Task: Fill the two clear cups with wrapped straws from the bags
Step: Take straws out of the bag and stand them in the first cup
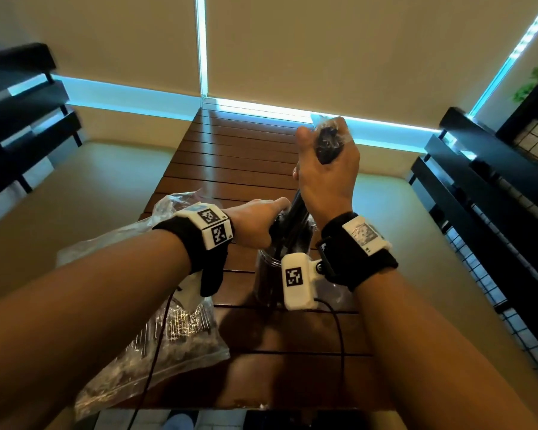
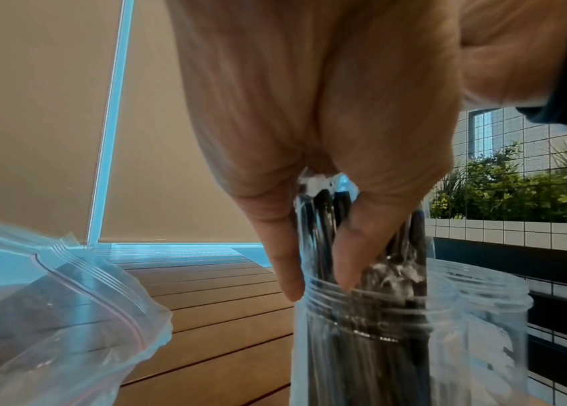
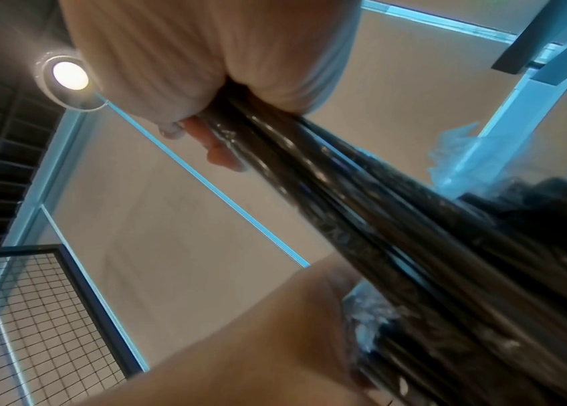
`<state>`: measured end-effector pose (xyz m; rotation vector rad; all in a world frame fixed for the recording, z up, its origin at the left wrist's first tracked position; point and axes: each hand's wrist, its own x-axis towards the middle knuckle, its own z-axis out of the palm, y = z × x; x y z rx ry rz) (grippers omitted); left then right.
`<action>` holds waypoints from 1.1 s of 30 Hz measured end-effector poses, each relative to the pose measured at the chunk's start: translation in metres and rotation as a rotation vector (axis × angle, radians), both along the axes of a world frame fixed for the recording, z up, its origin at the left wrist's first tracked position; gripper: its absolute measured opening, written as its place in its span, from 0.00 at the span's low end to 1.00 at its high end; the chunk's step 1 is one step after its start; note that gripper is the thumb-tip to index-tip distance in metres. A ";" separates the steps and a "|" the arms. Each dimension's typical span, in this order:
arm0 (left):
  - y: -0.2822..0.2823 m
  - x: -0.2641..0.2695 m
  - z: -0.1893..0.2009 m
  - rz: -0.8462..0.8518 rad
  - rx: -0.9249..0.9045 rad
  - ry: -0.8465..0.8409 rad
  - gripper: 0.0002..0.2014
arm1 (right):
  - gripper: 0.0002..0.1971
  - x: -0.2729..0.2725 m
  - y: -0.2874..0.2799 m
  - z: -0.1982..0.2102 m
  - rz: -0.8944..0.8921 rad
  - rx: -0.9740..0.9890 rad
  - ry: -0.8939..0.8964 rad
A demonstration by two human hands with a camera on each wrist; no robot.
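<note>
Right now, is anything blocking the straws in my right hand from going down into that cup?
Partly. The cup already holds many straws, and your left hand has fingers at its mouth among them. The bundle in your right hand must slide past both. Nothing else visible stands between.

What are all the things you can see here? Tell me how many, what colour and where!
Straws: a bundle, black in clear wrappers, standing in the nearer cup, tops in the right hand.
Cups: two, clear; one holds the straws, the other stands right beside it.
Bags: clear zip bags, count unclear, lying on the table's left side, dark straws inside.
Table: one, brown wooden slats, under everything.
Plants: green, behind a wire grid on the right.
Ceiling lamp: one, round, glowing.
Wrist bands: two, black with white tags.
Left hand: fingers round the straws at the cup's mouth.
Right hand: grip round the bundle's top.
</note>
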<state>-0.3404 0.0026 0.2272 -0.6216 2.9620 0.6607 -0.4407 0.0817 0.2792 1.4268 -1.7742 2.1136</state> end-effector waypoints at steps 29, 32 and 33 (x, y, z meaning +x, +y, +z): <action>-0.015 0.037 -0.001 0.217 -0.097 0.111 0.27 | 0.21 -0.021 0.026 -0.076 -0.147 0.933 0.670; -0.023 0.056 0.007 0.327 -0.166 0.213 0.17 | 0.25 -0.020 0.024 -0.068 -0.111 1.081 0.646; -0.027 0.063 0.010 0.369 -0.191 0.245 0.14 | 0.27 -0.019 0.022 -0.064 -0.124 1.117 0.635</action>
